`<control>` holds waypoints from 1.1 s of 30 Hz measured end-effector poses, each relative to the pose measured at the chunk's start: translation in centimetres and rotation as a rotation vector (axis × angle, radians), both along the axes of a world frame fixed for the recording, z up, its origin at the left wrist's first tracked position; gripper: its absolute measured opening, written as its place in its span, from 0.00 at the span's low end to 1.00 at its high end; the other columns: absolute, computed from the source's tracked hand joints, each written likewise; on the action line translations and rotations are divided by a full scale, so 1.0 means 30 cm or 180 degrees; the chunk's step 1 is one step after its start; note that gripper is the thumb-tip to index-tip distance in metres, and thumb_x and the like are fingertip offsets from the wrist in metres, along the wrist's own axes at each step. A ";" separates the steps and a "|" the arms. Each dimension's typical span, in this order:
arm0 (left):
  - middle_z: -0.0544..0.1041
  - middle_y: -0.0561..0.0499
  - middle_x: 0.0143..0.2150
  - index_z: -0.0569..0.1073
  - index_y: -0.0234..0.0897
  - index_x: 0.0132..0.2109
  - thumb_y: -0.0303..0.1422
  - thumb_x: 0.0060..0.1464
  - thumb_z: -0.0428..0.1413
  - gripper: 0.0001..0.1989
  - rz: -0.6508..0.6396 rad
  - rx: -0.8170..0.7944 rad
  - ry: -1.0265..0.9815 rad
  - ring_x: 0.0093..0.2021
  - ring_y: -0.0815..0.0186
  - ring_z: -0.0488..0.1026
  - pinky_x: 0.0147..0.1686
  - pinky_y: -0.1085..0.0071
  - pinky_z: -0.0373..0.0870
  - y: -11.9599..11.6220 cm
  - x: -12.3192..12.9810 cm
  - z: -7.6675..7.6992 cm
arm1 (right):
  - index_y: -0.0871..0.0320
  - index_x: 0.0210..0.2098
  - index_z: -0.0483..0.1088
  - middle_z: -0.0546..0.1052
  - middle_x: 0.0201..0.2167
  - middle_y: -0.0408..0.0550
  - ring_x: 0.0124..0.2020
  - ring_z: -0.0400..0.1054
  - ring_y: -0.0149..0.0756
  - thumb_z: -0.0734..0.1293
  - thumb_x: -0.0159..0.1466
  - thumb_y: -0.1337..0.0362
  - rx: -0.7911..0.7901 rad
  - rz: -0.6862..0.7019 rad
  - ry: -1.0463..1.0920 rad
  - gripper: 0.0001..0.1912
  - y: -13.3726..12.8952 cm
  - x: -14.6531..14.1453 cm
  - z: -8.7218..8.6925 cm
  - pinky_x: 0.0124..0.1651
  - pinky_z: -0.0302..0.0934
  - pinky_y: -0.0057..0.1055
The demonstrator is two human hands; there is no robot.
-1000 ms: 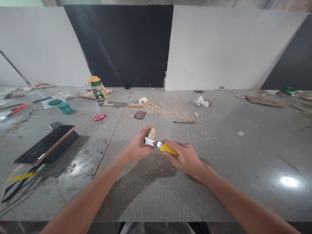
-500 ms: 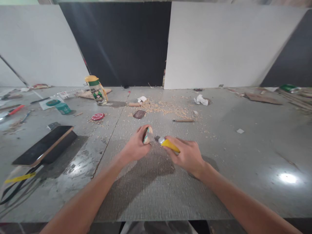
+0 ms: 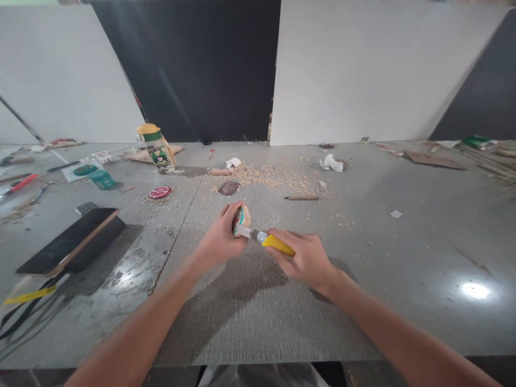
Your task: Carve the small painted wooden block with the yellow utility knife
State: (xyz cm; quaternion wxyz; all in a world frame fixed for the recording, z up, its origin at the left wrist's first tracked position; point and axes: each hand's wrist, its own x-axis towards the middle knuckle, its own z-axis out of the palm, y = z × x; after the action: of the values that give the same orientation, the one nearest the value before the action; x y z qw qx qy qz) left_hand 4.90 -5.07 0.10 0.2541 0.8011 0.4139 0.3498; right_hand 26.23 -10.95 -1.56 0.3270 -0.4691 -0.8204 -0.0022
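Note:
Between the thumb and fingers of my left hand [image 3: 220, 236] is a small piece of pale wood [image 3: 245, 216] with blue-green marks on its face. My right hand [image 3: 304, 258] is wrapped round the yellow handle of a utility knife [image 3: 280, 245]. The knife's blade points left and lies against the face of the wood piece, as far as I can see. Both hands are held above the grey table. Part of the wood is hidden behind my left fingers.
Wood shavings [image 3: 266, 177] lie scattered beyond my hands, with a thin carving tool [image 3: 302, 197] and crumpled tissue [image 3: 331, 163]. To the left are a phone-like black tablet on a stand [image 3: 68, 242], a red round lid [image 3: 160, 192], a teal cup [image 3: 101, 179] and a yellow-topped bottle [image 3: 157, 148].
The knife blade has come from a blurred spot at the wood's right edge to lie across its face. The wood piece has turned, showing more of its blue-green marks.

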 end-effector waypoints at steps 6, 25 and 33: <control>0.68 0.42 0.51 0.62 0.37 0.55 0.22 0.42 0.53 0.29 -0.0034 0.0155 0.0045 0.53 0.55 0.67 0.52 0.57 0.65 -0.011 0.007 0.008 | 0.56 0.48 0.72 0.81 0.31 0.46 0.27 0.74 0.34 0.61 0.67 0.55 0.0022 0.0025 0.0051 0.16 -0.003 -0.004 -0.003 0.31 0.60 0.28; 0.70 0.44 0.50 0.63 0.37 0.55 0.23 0.41 0.52 0.30 -0.0034 -0.0053 0.0199 0.48 0.56 0.70 0.50 0.58 0.67 -0.007 0.005 0.013 | 0.57 0.45 0.73 0.78 0.25 0.42 0.21 0.69 0.30 0.62 0.67 0.55 0.0619 -0.0140 -0.0363 0.15 0.014 0.021 0.008 0.25 0.52 0.28; 0.71 0.46 0.47 0.65 0.39 0.56 0.24 0.40 0.51 0.31 0.0079 -0.0138 0.0076 0.43 0.59 0.70 0.43 0.63 0.68 0.005 -0.003 0.009 | 0.56 0.43 0.73 0.79 0.26 0.43 0.22 0.70 0.32 0.61 0.68 0.55 0.0626 -0.0283 -0.0303 0.14 0.016 0.035 -0.001 0.25 0.54 0.28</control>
State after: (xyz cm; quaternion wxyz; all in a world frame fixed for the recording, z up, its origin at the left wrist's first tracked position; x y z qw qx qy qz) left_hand 4.80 -4.93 0.36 0.2621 0.7943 0.4342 0.3343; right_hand 27.28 -10.47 -1.59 0.3316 -0.4701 -0.8092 -0.1195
